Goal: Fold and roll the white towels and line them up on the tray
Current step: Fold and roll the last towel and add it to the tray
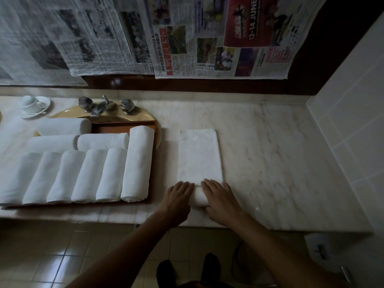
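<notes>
Looking down at a pale marble counter (270,152) in a pretty dim room, beige floor tiles (62,256) below the front edge and a white tiled wall (353,121) closing off the right end. Sheets of newspaper (187,34) hung across the back wall, above a dark strip. Over at the left end, a tan sink (143,118) sunk into the counter with a chrome tap (99,107) behind it, plus a white cup (29,101) on a saucer near the back left corner. Wooden tray (124,124) laid partly over the sink and loaded with rolled towels (87,175): six or so side by side along the front edge, the rightmost one longer, three more lying crosswise behind. Just right of the tray, around the middle of the counter, one folded towel (199,154) lying flat as a long strip pointing at the back wall, near end curled into a short roll (200,197) close to the front edge. Left hand (179,196) and right hand (220,198) both palm-down on that roll, side by side with a small gap, fingers stretched forward over the top, pressing rather than gripping. Bare forearms coming in from the bottom, feet (166,271) in something dark on the floor. Also some white roundish thing (320,246) under the right end of the counter, too dark to tell what
</notes>
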Demonstrator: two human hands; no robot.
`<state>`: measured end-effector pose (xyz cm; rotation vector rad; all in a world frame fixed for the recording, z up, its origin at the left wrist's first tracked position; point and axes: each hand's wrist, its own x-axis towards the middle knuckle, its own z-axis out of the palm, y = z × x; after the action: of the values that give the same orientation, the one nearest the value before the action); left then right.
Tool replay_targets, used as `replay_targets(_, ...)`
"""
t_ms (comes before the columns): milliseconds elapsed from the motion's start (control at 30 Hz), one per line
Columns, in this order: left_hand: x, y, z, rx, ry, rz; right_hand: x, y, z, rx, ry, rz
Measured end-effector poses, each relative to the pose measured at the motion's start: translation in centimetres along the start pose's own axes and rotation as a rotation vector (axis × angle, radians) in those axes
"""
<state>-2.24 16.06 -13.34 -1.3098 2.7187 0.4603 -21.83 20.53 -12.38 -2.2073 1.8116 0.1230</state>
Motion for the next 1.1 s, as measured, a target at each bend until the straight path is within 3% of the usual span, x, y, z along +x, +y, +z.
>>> replay_targets(500, -3.9, 0.7, 0.7, -0.186, -0.097, 0.006, -3.3, -1.6, -0.6, 0.108, -0.196, 0.058)
replay_targets(567, -3.3, 0.5, 0.3, -0.175, -0.140, -0.005, -3.8, -1.9, -0.3, 0.106, -0.129, 0.076)
replay_targets(733, -1.4, 0.2, -0.5, -0.188, -0.241, -0.064, -6.9, -3.5, 1.3, 0.093, 0.223, 0.054)
replay_targets(833, -0.6, 0.1, -0.8, -0.210, -0.270, -0.098, -7.9, -4.1, 2.6, 0.047, 0.225, 0.077)
replay_targets(1000, -3.1, 1.3, -0.6, -0.149, 0.050, -0.067, -6.7, -3.6, 3.1, -0.017, 0.200, 0.106)
replay_targets(1100, -4.4, 1.5, 1.2, -0.007, 0.137, 0.027, -5.3, -3.1, 3.1, -0.023, 0.177, 0.097)
